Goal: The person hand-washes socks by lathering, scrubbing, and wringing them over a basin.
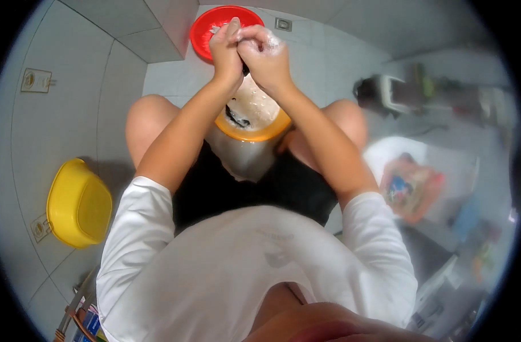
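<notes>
My left hand (225, 52) and my right hand (266, 56) are pressed together over a bucket (253, 135) between my knees. Both are closed, with white suds on the fingers of the right one. A dark piece of cloth (246, 70) shows just below and between them; most of it is hidden by the hands. The bucket has an orange-yellow rim and holds cloudy, foamy water (255, 105). More dark cloth (236, 118) lies in the water by the left side of the rim.
Beyond my hands a red basin (200, 37) stands on the tiled floor, near a square drain (283, 24). A yellow basin (78, 205) is against the left wall. To the right are a blurred pink container (411, 188) and other items.
</notes>
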Motion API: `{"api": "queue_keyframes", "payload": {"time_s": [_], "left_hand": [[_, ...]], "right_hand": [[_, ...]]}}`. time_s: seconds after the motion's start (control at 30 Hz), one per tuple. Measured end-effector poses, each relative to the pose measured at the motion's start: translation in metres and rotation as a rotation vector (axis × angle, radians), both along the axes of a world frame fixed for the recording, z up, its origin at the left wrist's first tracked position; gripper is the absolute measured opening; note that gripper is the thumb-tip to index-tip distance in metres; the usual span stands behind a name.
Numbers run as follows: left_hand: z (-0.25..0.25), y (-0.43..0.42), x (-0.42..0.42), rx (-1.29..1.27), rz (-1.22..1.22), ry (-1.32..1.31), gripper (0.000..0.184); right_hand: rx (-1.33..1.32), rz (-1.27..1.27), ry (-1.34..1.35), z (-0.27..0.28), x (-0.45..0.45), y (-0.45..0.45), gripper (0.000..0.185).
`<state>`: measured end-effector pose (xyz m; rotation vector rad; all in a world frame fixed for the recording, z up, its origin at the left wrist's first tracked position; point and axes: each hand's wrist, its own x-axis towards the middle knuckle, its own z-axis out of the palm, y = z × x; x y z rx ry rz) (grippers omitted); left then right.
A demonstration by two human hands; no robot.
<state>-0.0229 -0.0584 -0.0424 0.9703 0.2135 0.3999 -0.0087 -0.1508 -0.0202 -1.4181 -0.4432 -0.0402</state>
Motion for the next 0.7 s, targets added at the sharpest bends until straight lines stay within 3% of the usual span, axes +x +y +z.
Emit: {"api": "queue_keyframes", "payload": {"time_s": [0.07,0.13,0.17,0.23,0.37,0.43,0.47,0.5,0.57,0.6,0.67,0.7], "left_hand": [[0.001,-0.018,-0.011,0.078,0.04,0.012,0.031],[-0.001,-0.036,-0.021,0.108,-0.01,0.086,0.033],[-0.004,-0.035,-0.019,0.273,-0.023,0.114,0.034],[-0.004,-0.028,-0.008,0.181,-0.007,0.113,0.034],[0.0,-0.016,-0.005,-0.094,0.101,0.111,0.035],[0.002,-0.032,-0.017,0.132,0.027,0.072,0.036],[-0.005,-0.04,-0.019,0.205,-0.015,0.052,0.037],[-0.012,-0.041,-0.023,0.302,-0.151,0.096,0.032],[-0.014,-0.042,-0.02,0.36,-0.135,0.089,0.03],[-0.015,-0.036,-0.016,0.295,-0.102,0.128,0.026],[0.001,-0.023,-0.013,0.017,-0.043,0.189,0.016],[-0.008,-0.018,-0.01,0.02,-0.038,0.19,0.016]], "right_hand": [[0.01,0.054,-0.012,-0.006,0.002,0.001,0.017],[0.146,-0.106,0.087,-0.009,0.025,-0.003,0.017],[0.214,-0.186,0.135,-0.012,0.031,-0.005,0.017],[0.144,-0.192,0.186,-0.02,0.022,-0.005,0.016],[-0.063,-0.091,-0.076,-0.012,-0.005,0.011,0.018],[0.177,-0.14,-0.056,0.001,0.005,0.004,0.018],[0.175,-0.094,0.13,0.001,0.02,-0.012,0.018],[0.173,-0.093,0.126,-0.006,0.027,-0.014,0.018],[0.161,-0.171,0.286,-0.009,0.026,-0.019,0.019],[0.238,-0.109,0.255,-0.018,0.016,-0.015,0.02],[0.075,-0.175,0.021,-0.021,-0.002,0.004,0.018],[-0.006,-0.156,-0.106,-0.02,-0.01,0.01,0.018]]}}
